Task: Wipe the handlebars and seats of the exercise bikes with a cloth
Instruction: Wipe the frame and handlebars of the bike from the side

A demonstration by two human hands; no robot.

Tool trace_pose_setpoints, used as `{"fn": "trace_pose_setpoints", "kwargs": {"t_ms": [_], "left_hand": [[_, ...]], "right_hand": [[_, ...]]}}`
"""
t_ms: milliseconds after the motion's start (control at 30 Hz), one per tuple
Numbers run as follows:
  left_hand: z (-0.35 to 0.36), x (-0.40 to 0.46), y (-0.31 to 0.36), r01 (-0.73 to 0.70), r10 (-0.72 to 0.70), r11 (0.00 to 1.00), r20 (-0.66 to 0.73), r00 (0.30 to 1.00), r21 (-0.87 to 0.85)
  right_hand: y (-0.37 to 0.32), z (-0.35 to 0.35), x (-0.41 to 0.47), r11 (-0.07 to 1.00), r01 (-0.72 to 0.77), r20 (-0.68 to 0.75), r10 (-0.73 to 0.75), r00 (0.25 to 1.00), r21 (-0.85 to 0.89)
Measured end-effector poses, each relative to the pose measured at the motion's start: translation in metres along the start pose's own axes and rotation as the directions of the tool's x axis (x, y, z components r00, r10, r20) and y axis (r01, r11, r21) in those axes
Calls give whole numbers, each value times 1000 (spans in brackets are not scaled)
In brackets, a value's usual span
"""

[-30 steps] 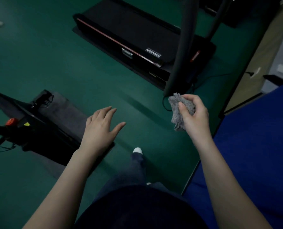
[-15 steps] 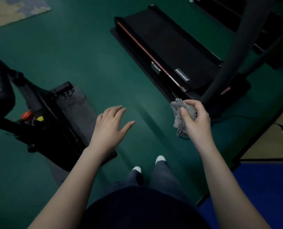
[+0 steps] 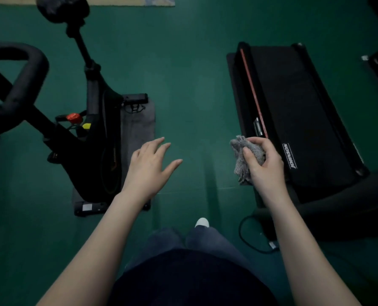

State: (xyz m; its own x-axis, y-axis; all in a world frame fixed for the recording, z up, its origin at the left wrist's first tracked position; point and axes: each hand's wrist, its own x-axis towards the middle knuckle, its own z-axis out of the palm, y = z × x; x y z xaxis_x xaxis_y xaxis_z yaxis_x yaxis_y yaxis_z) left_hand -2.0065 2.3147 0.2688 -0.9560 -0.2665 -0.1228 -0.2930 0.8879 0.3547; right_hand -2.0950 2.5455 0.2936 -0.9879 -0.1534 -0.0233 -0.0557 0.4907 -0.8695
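Cloth (image 3: 245,157) sits bunched in my right hand (image 3: 265,166), my left hand (image 3: 148,168) spread and holding nothing, the exercise bike (image 3: 91,138) at ten o'clock.

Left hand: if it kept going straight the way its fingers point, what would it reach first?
Probably only the green floor. The left hand points between the exercise bike and the treadmill, though depth is unclear.

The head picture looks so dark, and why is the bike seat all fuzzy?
Head view: the room is dimly lit, so the bike is nearly a black shape; the seat is smeared at the frame's top edge, likely by motion or the wide lens; the hands and cloth show clearly.
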Motion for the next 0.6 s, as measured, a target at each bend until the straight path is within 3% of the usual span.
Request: {"fn": "trace_pose_setpoints", "kwargs": {"t_ms": [400, 600], "left_hand": [[-3, 36, -6, 287, -290, 957, -100, 952, -44], [-9, 90, -37, 341, -344, 939, -101, 934, -48]], "right_hand": [[2, 23, 102, 998, 52, 232, -58, 971, 32], [-20, 62, 165, 994, 103, 265, -110, 958, 42]]}}
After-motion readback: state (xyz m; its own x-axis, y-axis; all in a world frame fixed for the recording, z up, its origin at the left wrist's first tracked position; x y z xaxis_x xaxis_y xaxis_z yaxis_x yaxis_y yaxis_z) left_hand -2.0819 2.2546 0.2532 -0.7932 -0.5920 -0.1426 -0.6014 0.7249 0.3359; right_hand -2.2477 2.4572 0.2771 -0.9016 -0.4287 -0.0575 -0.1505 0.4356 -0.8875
